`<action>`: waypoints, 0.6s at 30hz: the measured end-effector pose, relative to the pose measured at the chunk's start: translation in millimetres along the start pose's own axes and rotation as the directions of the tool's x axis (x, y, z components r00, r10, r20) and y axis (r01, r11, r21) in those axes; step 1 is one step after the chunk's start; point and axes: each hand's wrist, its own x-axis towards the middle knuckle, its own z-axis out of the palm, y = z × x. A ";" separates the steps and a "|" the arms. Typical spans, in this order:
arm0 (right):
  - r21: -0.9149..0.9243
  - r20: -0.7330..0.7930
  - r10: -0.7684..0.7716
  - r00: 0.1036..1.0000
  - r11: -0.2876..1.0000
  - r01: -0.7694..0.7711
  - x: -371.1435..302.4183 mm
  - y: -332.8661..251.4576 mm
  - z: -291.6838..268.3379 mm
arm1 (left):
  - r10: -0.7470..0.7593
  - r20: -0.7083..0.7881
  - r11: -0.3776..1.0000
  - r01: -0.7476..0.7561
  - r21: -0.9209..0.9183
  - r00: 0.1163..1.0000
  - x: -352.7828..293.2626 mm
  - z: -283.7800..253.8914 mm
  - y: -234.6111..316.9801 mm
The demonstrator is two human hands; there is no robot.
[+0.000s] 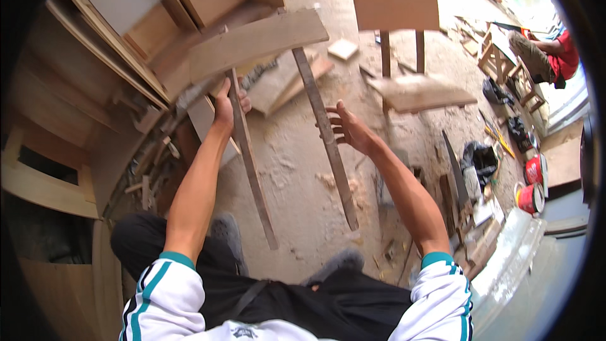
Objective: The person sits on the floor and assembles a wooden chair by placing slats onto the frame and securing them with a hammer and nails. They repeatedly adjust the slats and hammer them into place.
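Observation:
In front of me is a wooden frame: a wide, pale backrest board [259, 44] with two long, dark, narrow legs pointing toward me. My left hand [227, 104] is closed round the left leg [246, 151], just below the board. Beside the right leg [331, 148], my right hand [351, 127] has its fingers apart, with the fingertips at the leg's edge; whether they touch it I cannot tell. Beyond it on the right stands a wooden chair with a brown backrest [398, 7] and a lighter seat [424, 93].
Wooden cabinets and leaning panels [95, 44] line the left. Loose boards [293, 85] and offcuts lie on the dusty floor. At right are a handsaw [456, 167], a black plastic bag [480, 161] and red cans [529, 197]. Another person [558, 57] in red sits at far right.

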 end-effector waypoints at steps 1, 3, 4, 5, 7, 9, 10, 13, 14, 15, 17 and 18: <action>-0.047 -0.027 0.061 0.998 0.997 -0.062 -9.1 21.3 5.5 | -0.051 -0.012 0.998 0.051 -0.030 0.999 -1.7 -16.5 -25.0; -0.160 -0.083 0.106 0.991 0.980 -0.118 -12.5 31.8 22.4 | -0.114 0.009 0.993 0.114 0.044 0.993 3.2 -40.5 -59.7; -0.271 -0.148 0.181 0.972 0.938 -0.216 -14.2 39.6 25.3 | -0.172 0.024 0.983 0.170 0.073 0.985 1.8 -48.6 -79.1; -0.340 -0.225 0.177 0.958 0.907 -0.247 -19.9 57.5 31.3 | -0.217 0.046 0.972 0.211 0.105 0.975 5.1 -49.9 -93.0; -0.340 -0.340 0.250 0.907 0.866 -0.366 -32.6 81.7 36.0 | -0.282 0.087 0.947 0.263 0.186 0.955 7.7 -50.3 -124.7; -0.329 -0.444 0.223 0.868 0.860 -0.389 -48.5 105.5 42.6 | -0.323 0.095 0.916 0.286 0.280 0.942 16.1 -38.1 -148.8; -0.296 -0.470 0.206 0.858 0.879 -0.374 -50.4 122.8 43.3 | -0.355 0.107 0.873 0.289 0.392 0.929 31.9 -55.1 -167.1; -0.243 -0.528 0.275 0.803 0.858 -0.453 -63.1 162.3 35.2 | -0.056 0.152 0.563 -0.094 0.821 0.987 28.1 -48.7 -214.3; -0.238 -0.533 0.312 0.786 0.836 -0.494 -66.5 168.2 33.1 | 0.013 0.166 0.515 -0.149 0.844 0.986 19.9 -46.2 -222.9; -0.235 -0.522 0.299 0.799 0.850 -0.471 -70.0 171.7 27.9 | -0.005 0.183 0.497 -0.156 0.853 0.983 18.2 -46.1 -226.2; -0.199 -0.505 0.290 0.813 0.877 -0.437 -81.8 172.0 35.3 | -0.074 0.215 0.456 -0.159 0.876 0.974 3.1 -49.7 -230.9; -0.193 -0.538 0.305 0.786 0.863 -0.467 -81.3 174.8 40.3 | -0.139 0.180 0.418 -0.107 0.902 0.974 -2.9 -53.3 -228.8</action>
